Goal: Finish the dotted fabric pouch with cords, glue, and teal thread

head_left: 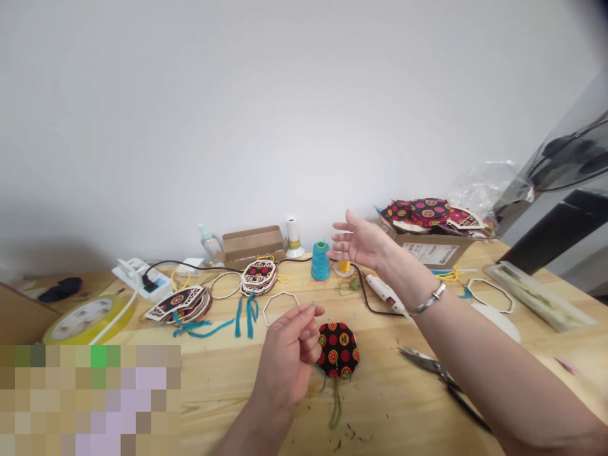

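Observation:
My left hand is closed in a pinch at the lower middle, just left of a round black fabric piece with red and yellow circles. A tiny bluish tip shows at its fingertips; what it pinches is too small to name. From the fabric piece an olive-green cord loop hangs toward me. My right hand is raised, palm turned up and fingers spread, holding nothing. It is nearest to the blue thread cone and a yellow thread spool, which it partly overlaps.
Scissors and a white glue gun lie under my right forearm. Stacked ornaments with blue ribbons, a tape roll and a power strip stand left. A cardboard box of fabric pieces stands back right.

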